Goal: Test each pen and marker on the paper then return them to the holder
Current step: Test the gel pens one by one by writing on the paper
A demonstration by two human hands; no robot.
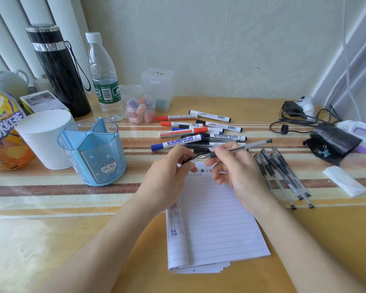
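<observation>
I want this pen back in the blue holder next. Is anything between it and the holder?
Only the left hand, pinching the cap, lies between the pen in the right hand and the holder. No object stands on the table between them, and the holder's top is open.

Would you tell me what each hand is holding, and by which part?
The right hand pinches a clear-barrelled black gel pen near its tip end; the left hand pinches what looks like its cap.
</observation>
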